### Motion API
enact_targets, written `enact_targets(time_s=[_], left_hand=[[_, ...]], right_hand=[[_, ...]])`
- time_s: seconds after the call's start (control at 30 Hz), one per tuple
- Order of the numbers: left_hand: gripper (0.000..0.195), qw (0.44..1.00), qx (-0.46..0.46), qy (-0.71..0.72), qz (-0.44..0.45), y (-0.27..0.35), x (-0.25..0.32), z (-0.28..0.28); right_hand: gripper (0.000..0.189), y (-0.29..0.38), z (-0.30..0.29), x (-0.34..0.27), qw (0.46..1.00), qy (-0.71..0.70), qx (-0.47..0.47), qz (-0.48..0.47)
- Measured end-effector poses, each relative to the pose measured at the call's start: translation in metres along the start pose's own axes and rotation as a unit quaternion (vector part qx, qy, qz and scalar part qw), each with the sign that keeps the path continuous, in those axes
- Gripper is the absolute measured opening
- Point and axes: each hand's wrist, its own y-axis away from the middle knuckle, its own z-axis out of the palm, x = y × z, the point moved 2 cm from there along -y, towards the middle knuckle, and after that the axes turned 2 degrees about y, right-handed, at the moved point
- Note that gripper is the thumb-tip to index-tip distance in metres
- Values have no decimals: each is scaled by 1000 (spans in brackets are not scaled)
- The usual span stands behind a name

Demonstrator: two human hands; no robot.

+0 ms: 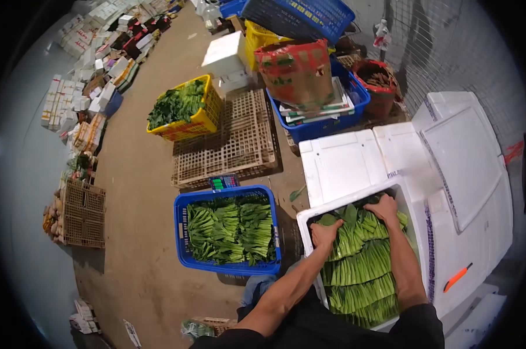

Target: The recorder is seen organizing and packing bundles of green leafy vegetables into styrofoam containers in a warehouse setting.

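An open white foam box [305, 213] in front of me on the right holds rows of leafy green vegetables [361, 266] with their cut stems showing. At the far row, my left hand [325, 234] is at its left end with fingers curled around leaves. My right hand [384, 207] grips leaves at the other end of that same row. Beside the box on the left stands a blue plastic crate [180, 244], filled with similar greens [232, 231] in bunches. A scale with a lit green display [219, 182] sits just beyond this crate.
An orange utility knife [457, 278] lies on closed foam boxes [463, 248] at right. Past the blue crate, a yellow crate [210, 115] of greens rests on a plastic pallet [245, 148]. Another blue crate [324, 128] carries a red-taped carton [295, 74]. Piled boxes [88, 78] line the far left.
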Motion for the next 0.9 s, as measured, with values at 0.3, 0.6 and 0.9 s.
enact_targets(time_s=[0.3,0.6,0.9], left_hand=[[81,997,69,-4,44,6,7,-7],[80,984,33,121,123,46,5,-23],[75,941,-88,193,263,78,-18,-38]], right_hand=[[75,-4,3,-11,995,-19,52,-81],[66,29,-23,-16,985,-152,-13,-83],[39,76,-48,17,902,-258,218,-270]])
